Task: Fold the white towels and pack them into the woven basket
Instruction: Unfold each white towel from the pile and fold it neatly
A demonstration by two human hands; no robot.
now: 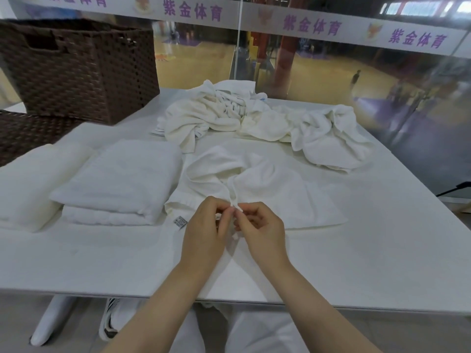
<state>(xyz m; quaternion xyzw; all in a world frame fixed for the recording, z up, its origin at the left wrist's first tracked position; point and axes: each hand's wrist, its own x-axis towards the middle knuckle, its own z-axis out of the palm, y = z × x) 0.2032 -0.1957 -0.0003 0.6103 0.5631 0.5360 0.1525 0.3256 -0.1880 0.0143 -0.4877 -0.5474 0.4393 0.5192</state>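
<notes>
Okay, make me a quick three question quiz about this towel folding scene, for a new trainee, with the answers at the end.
1. True or false: both hands pinch the same towel.
2. Which side of the table holds the woven basket: left or right?
3. How many folded towels are stacked directly left of the hands?

Key:
1. True; the left hand and right hand pinch the towel being folded at its near edge.
2. Left, at the far corner.
3. Two, in the folded stack.

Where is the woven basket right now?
The woven basket stands at the table's far left corner, behind the folded towels.
</notes>
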